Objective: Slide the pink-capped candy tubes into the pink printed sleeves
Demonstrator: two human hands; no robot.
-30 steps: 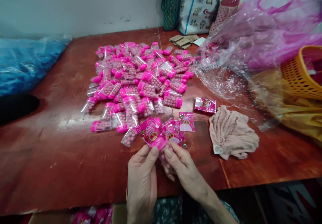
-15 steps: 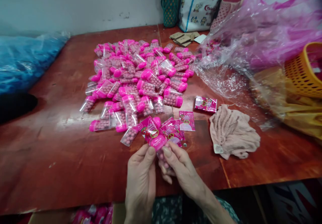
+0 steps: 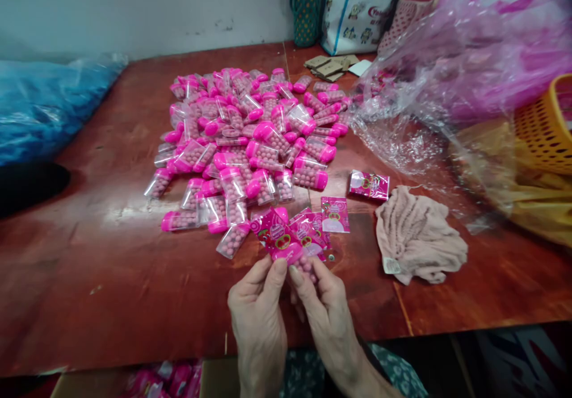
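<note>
Left hand (image 3: 258, 320) and right hand (image 3: 322, 308) pinch one candy box (image 3: 292, 257) between fingertips, lifted clear of the table (image 3: 111, 267) beside loose stickers (image 3: 308, 231), near the pile (image 3: 250, 142).

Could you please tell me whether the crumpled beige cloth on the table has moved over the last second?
No. The crumpled beige cloth keeps its place beside the pink label packet; only the camera shifted.

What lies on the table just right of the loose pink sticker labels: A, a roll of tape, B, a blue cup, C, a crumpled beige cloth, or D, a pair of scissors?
C: a crumpled beige cloth lies on the table, right of the pink sticker labels.
</note>
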